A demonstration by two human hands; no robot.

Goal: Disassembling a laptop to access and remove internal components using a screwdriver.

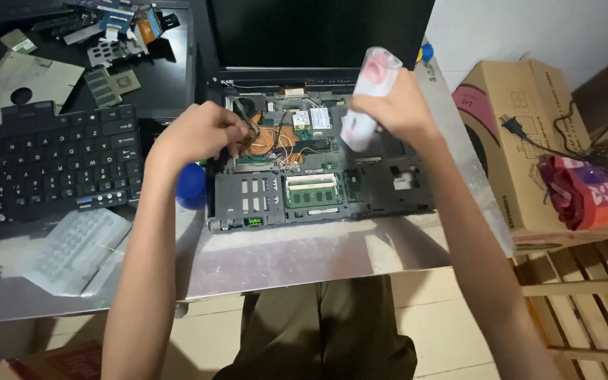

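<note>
Fingers of the left hand (202,134) are pinching together on a small tool or part, too blurry to name, at the copper cooling pipes (265,141). The right hand (395,105) is squeezing a white and pink bottle (367,95), standing almost upright and tipping down over the open laptop (318,176). The keyboard (51,162) is already lying off to the side; the green memory stick (311,191) is still sitting in its slot.

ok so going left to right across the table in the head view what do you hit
black detached keyboard → clear keyboard cover → left hand over the copper heatsink → memory stick in the opened laptop → right hand gripping a white and pink bottle → cardboard box → red and pink cloth
</note>
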